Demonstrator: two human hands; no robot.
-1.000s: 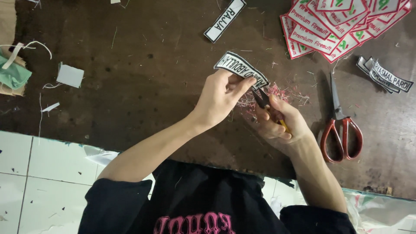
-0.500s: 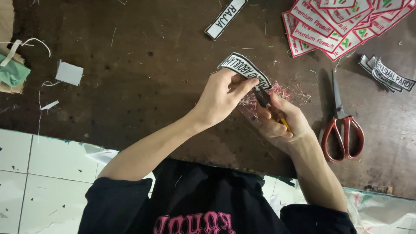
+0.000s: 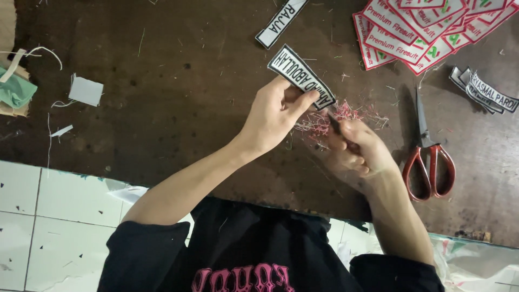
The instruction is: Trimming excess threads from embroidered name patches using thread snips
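While the left hand (image 3: 275, 111) pinches a black-and-white lettered name patch (image 3: 300, 77) by its near end, tilted above the dark tabletop (image 3: 162, 81), the right hand (image 3: 357, 151) is clenched around a small dark tool (image 3: 334, 123) touching the patch's lower edge. Pink thread trimmings (image 3: 330, 116) lie between both hands; red-handled scissors (image 3: 427, 157) rest just right of the right hand.

Small tool (image 3: 334, 123) mostly hidden in right hand (image 3: 357, 151)

Two hands, left (image 3: 275, 116) and right (image 3: 354, 151), one black-and-white name patch held (image 3: 300, 75), one more loose (image 3: 281, 22), one pair of red-handled scissors (image 3: 427, 157), one heap of red-and-white patches (image 3: 421, 32), one small stack of dark patches (image 3: 484, 92), one white scrap (image 3: 85, 91)
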